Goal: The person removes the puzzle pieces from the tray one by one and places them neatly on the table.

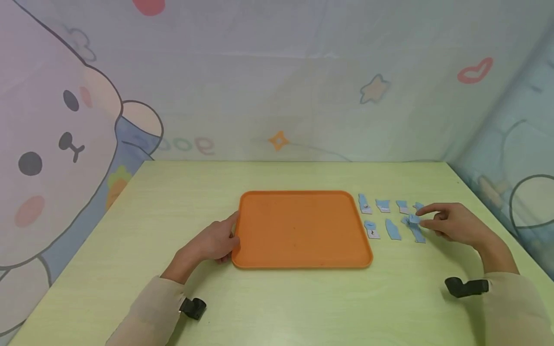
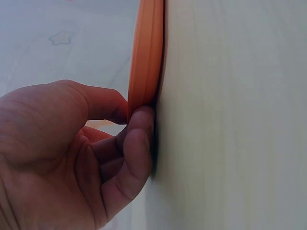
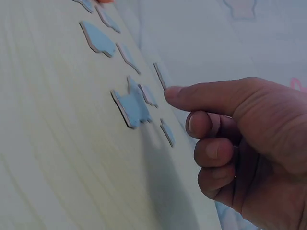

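My left hand [image 1: 215, 240] grips the left edge of an orange tray [image 1: 298, 230]. In the left wrist view the thumb lies against the tray's rim [image 2: 145, 57] and the curled fingers sit at its underside. Over on the right, my right hand [image 1: 460, 225] pinches a small light-blue puzzle piece [image 1: 414, 219] between thumb and forefinger. That piece shows as a thin edge [image 3: 159, 75] by the thumb tip in the right wrist view, raised above the table. Beneath it lies a blue puzzle piece [image 1: 417, 234]; another puzzle piece [image 1: 418, 205] is just behind the fingers.
Several more flat pieces lie in two rows right of the tray, among them a plain blue piece [image 1: 393, 229] and one with a dark mark [image 1: 372, 229]. The pale wooden table [image 1: 303, 307] meets a printed cloth backdrop [image 1: 268, 86] behind.
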The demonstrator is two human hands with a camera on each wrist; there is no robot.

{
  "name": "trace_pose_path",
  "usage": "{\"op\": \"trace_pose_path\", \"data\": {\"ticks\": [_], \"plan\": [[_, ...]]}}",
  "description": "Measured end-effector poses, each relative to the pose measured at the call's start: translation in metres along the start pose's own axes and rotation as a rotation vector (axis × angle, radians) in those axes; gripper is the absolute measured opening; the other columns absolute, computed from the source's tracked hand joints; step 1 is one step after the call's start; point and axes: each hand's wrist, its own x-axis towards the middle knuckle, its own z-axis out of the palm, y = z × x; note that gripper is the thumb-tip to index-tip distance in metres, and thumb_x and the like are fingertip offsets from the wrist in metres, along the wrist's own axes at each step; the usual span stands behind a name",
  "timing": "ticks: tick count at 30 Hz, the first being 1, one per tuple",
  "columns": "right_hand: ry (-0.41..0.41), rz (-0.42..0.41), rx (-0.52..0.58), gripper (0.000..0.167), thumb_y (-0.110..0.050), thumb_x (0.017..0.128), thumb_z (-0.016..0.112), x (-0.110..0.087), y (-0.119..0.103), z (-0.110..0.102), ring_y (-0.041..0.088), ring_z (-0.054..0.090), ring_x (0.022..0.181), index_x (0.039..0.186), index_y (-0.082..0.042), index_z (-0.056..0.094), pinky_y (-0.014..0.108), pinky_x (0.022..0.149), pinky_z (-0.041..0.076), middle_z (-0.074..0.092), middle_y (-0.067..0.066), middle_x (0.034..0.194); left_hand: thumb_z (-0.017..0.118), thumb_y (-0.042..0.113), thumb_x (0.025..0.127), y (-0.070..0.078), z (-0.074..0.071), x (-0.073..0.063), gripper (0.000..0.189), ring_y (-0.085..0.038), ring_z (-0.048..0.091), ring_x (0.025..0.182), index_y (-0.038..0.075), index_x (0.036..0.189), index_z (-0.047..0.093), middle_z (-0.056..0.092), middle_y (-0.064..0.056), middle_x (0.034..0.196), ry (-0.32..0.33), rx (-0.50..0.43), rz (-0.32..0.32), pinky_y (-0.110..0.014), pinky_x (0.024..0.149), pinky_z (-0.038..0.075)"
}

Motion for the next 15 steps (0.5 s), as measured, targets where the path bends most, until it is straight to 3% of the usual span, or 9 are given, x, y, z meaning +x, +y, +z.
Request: {"op": "trace_pose_path", "data": {"ticks": [15], "plan": [[0.006,0.049,-0.1,0.035,-0.017,0.102,0.068,-0.009,0.019,-0.011,0.009,0.04,0.048,0.13,0.003,0.068,0.029,0.049,0.039,0.043,-0.004,0.057,0.045,0.004,0.097,-0.001,-0.002,-0.002,0.077,-0.014,0.053,0.047,0.001,0.168,0.016,0.057,-0.002,0.058,0.001,-0.003,-0.017,-0.028,0.049,0.048]]}}
